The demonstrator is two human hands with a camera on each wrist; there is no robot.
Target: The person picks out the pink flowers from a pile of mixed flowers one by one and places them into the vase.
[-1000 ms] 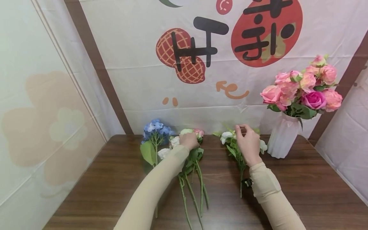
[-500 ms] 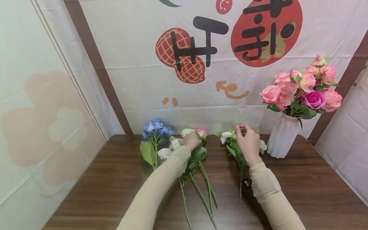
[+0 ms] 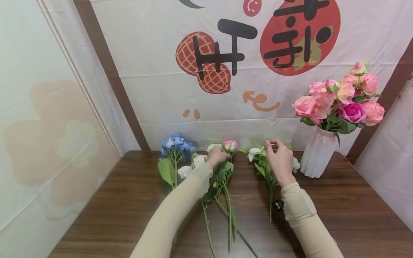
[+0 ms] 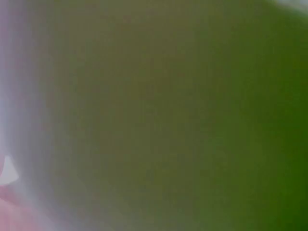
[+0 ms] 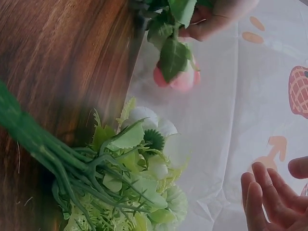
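Observation:
My left hand (image 3: 218, 156) pinches a pink rose (image 3: 230, 144) by its stem, just under the bloom. In the right wrist view that rose (image 5: 180, 77) hangs among green leaves, with the left hand's fingertips (image 5: 195, 31) at its stem. White roses (image 3: 185, 172) and a pale green bloom (image 3: 213, 147) lie beside and partly behind the left hand. My right hand (image 3: 280, 163) hovers over a bunch of white-and-green flowers (image 3: 264, 171), fingers loosely bent and holding nothing. In the right wrist view it stays apart from that bunch (image 5: 139, 168). A close green blur fills the left wrist view.
A blue hydrangea (image 3: 175, 145) lies at the left on the brown table (image 3: 135, 211). At the back right stands a white vase (image 3: 317, 154) of pink flowers (image 3: 345, 93). A small black object (image 3: 278, 204) sits by the right sleeve. A printed cloth (image 3: 155, 89) hangs behind.
The pink rose has moved right and slightly up with my left hand, and its stem has swung across the table. The right hand stays where it was.

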